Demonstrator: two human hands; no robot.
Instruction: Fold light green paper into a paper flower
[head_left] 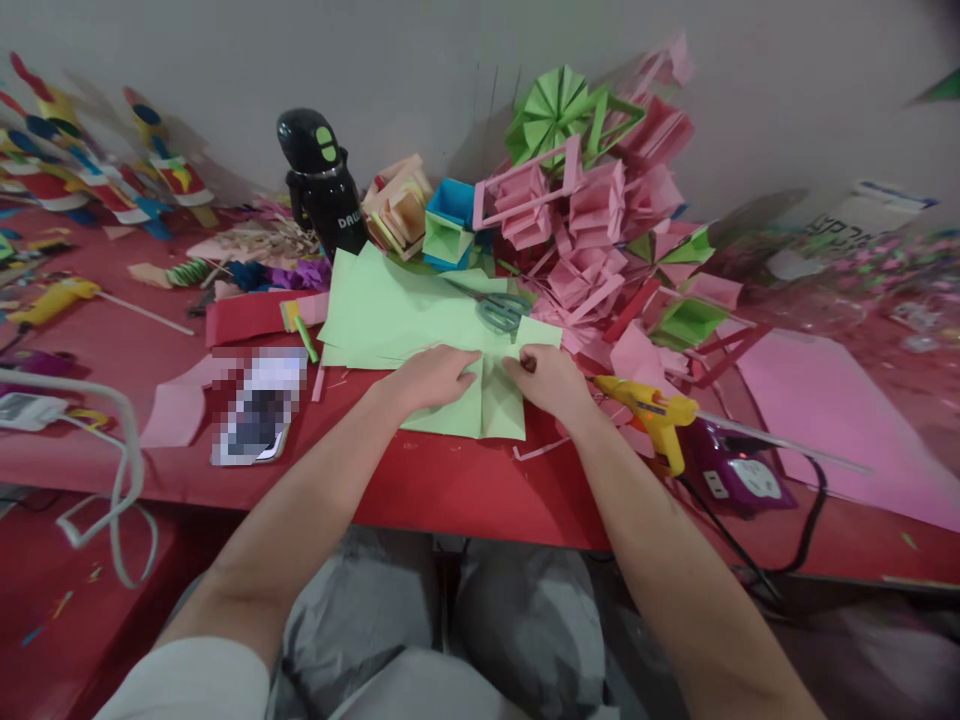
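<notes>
A light green paper sheet lies folded on the red table in front of me. My left hand lies flat on its left part, fingers stretched toward the middle crease. My right hand is curled, its fingers pinching the sheet's upper edge near the crease. More green sheets lie spread just behind, with grey-handled scissors resting on them.
A yellow glue gun and a purple power strip sit right of my hand. A phone lies at left, a black bottle behind. Pink and green folded paper pieces pile at the back.
</notes>
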